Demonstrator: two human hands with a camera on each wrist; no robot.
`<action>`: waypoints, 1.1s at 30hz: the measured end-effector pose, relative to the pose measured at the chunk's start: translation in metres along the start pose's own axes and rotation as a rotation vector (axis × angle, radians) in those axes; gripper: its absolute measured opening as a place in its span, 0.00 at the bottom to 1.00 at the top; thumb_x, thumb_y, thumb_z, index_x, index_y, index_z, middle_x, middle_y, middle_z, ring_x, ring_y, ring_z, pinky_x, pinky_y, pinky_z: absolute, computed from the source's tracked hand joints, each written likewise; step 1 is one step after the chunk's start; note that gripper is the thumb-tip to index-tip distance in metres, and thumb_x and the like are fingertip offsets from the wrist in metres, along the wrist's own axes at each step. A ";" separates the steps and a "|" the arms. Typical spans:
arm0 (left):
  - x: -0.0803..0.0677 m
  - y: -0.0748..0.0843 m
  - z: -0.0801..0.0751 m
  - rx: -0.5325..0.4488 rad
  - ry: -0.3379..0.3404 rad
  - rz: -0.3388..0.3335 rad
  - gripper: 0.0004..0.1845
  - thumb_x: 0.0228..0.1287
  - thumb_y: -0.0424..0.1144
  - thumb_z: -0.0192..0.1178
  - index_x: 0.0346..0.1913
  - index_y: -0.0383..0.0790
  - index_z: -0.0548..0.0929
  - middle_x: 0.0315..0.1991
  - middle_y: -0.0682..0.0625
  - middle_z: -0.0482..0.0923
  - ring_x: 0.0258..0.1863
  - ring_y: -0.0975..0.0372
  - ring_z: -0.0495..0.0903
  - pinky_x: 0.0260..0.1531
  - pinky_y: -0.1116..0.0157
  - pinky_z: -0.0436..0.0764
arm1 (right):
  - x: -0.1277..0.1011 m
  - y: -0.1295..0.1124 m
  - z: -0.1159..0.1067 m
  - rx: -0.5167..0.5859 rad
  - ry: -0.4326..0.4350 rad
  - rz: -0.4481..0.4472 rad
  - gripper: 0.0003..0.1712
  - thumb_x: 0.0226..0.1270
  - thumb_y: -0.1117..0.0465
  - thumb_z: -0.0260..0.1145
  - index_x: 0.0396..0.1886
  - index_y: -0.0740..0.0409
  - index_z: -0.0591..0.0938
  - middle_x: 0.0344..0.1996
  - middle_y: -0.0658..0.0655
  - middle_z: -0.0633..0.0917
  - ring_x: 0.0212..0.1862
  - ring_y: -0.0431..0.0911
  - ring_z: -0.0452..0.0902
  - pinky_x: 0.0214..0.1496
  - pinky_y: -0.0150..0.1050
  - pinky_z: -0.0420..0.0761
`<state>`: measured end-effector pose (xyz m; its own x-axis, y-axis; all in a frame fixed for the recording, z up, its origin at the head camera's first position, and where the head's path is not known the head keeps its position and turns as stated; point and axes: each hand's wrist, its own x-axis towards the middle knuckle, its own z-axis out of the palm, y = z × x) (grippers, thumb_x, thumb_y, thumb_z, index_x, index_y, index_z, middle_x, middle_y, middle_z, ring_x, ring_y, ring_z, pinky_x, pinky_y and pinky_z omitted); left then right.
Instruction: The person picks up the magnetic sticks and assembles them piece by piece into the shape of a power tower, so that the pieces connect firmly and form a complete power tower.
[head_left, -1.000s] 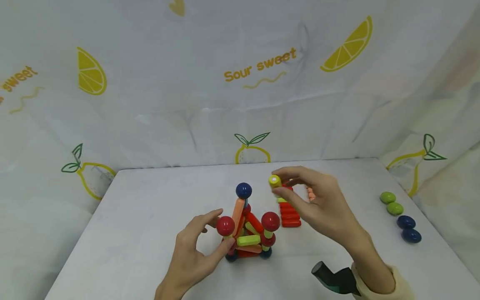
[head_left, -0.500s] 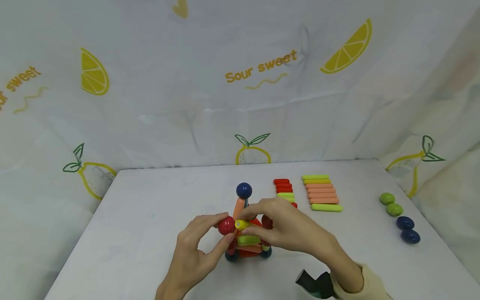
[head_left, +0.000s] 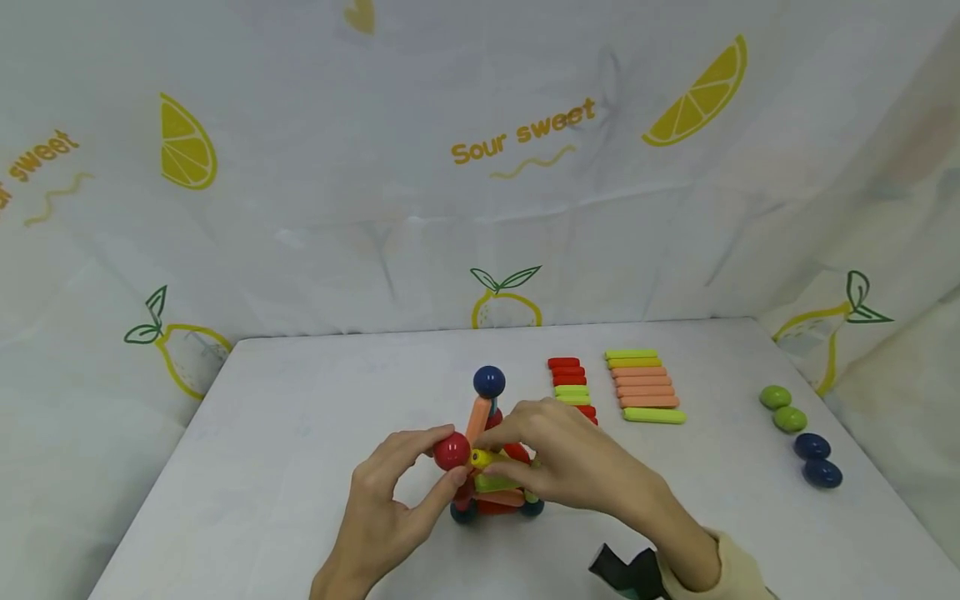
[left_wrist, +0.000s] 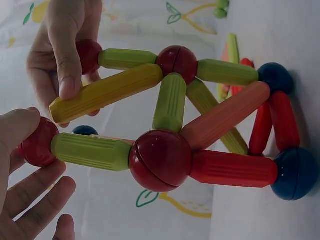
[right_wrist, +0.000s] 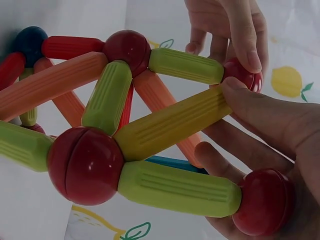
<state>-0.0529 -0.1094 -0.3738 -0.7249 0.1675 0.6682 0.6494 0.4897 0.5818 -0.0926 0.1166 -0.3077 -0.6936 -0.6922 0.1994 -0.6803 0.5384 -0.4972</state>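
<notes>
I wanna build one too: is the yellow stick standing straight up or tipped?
Tipped. The wrist views show the yellow stick slanting beside an upright green stick.

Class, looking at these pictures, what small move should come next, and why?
Probably guide the yellow rod onto the left-hand red ball: the left hand holds that ball, the right hand pinches the rod, whose far end meets another red ball, while its near end shows unjoined.

Lemon-print cloth (head_left: 322, 192) w/ "Sour sweet" txt (head_left: 540, 129) hangs behind wht tbl (head_left: 300, 408).

Left hand (head_left: 390, 500) pinching red ball (head_left: 452, 451), right (head_left: 562, 454) pinching rod (head_left: 484, 458)
</notes>
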 end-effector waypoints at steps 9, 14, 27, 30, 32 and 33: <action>-0.001 0.001 0.001 -0.010 0.000 0.004 0.22 0.58 0.35 0.75 0.56 0.46 0.85 0.44 0.53 0.88 0.41 0.65 0.83 0.44 0.73 0.81 | -0.001 -0.002 0.004 0.026 0.006 0.016 0.16 0.59 0.55 0.79 0.48 0.50 0.91 0.34 0.43 0.90 0.36 0.32 0.76 0.36 0.26 0.76; -0.001 0.001 0.002 -0.024 0.003 0.023 0.22 0.58 0.34 0.74 0.56 0.45 0.85 0.44 0.53 0.88 0.41 0.65 0.83 0.47 0.75 0.82 | 0.000 -0.004 0.008 0.041 0.006 0.027 0.16 0.60 0.59 0.78 0.48 0.53 0.91 0.38 0.46 0.90 0.43 0.37 0.80 0.45 0.29 0.81; -0.002 0.003 0.010 -0.003 0.039 -0.085 0.22 0.53 0.33 0.77 0.52 0.42 0.83 0.42 0.54 0.89 0.36 0.67 0.83 0.35 0.70 0.81 | -0.020 0.007 -0.008 0.124 0.157 0.049 0.19 0.66 0.53 0.73 0.56 0.49 0.88 0.48 0.46 0.89 0.52 0.41 0.81 0.50 0.36 0.85; -0.001 0.001 0.006 -0.011 0.012 -0.092 0.23 0.53 0.32 0.77 0.53 0.43 0.83 0.42 0.54 0.89 0.37 0.67 0.82 0.35 0.69 0.81 | -0.030 0.011 -0.015 0.098 0.229 0.078 0.20 0.65 0.55 0.74 0.57 0.46 0.87 0.49 0.45 0.88 0.54 0.42 0.82 0.52 0.41 0.86; 0.000 -0.001 0.002 -0.010 -0.005 -0.095 0.23 0.54 0.32 0.77 0.54 0.44 0.83 0.43 0.55 0.89 0.38 0.67 0.82 0.36 0.69 0.80 | -0.036 0.014 -0.017 0.092 0.260 0.101 0.20 0.64 0.55 0.75 0.57 0.44 0.87 0.50 0.45 0.88 0.54 0.43 0.81 0.52 0.44 0.86; 0.001 -0.002 -0.001 -0.009 -0.011 -0.097 0.23 0.54 0.32 0.77 0.54 0.44 0.83 0.43 0.55 0.89 0.39 0.67 0.82 0.36 0.69 0.80 | -0.038 0.015 -0.018 0.090 0.271 0.112 0.20 0.64 0.55 0.75 0.56 0.44 0.87 0.50 0.45 0.88 0.55 0.44 0.82 0.52 0.46 0.86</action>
<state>-0.0545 -0.1109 -0.3744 -0.7869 0.1294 0.6033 0.5782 0.4961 0.6477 -0.0806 0.1598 -0.3077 -0.8090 -0.4715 0.3509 -0.5809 0.5506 -0.5995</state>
